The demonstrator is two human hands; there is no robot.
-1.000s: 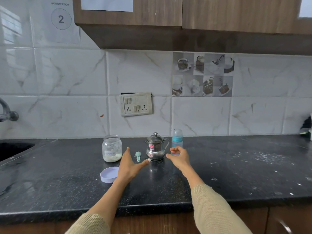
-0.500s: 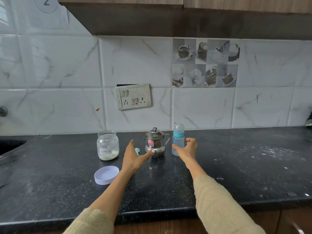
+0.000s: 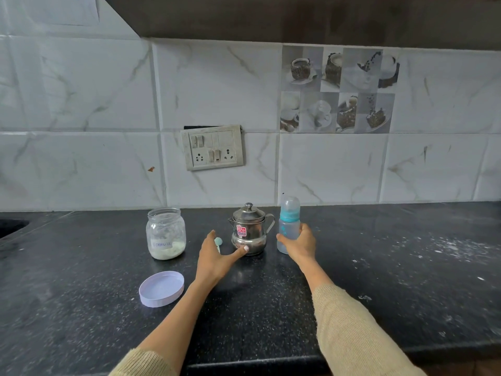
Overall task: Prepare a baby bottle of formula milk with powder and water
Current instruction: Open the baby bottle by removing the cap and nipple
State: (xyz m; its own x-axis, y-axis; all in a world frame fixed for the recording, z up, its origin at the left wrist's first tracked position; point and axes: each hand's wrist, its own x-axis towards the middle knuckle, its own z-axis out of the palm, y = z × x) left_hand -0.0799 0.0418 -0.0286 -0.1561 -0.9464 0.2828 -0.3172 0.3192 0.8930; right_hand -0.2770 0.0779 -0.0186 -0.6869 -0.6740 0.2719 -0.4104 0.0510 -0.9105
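Hands reach forward over a dark speckled counter [image 3: 271,308] set against a marble-tiled wall. The right hand [image 3: 299,244] is wrapped around the lower body of the baby bottle [image 3: 288,226], thumb on its left side and fingers on the right; the bottle stands upright on the counter near the back, pale blue with a teal collar and a clear cap on top. The left hand [image 3: 215,257] is spread, palm down and fingers apart, with its thumb tip touching or almost touching the base of a small steel kettle [image 3: 249,230]. The kettle stands with its lid on, a pink sticker on its front, just left of the bottle. A pale green scoop [image 3: 218,242] lies on the counter between the kettle and the left hand, partly hidden by the fingers. Further left stands an open glass jar [image 3: 166,233] with a handwritten label reading "Formula" and a layer of white powder at the bottom. Its lilac lid [image 3: 161,289] lies upside down nearer the counter's front edge, well apart from the jar. Both forearms wear beige knitted sleeves pushed partway up. A switch plate [image 3: 212,147] is fixed to the wall above the kettle, and white specks dust the counter at the right.
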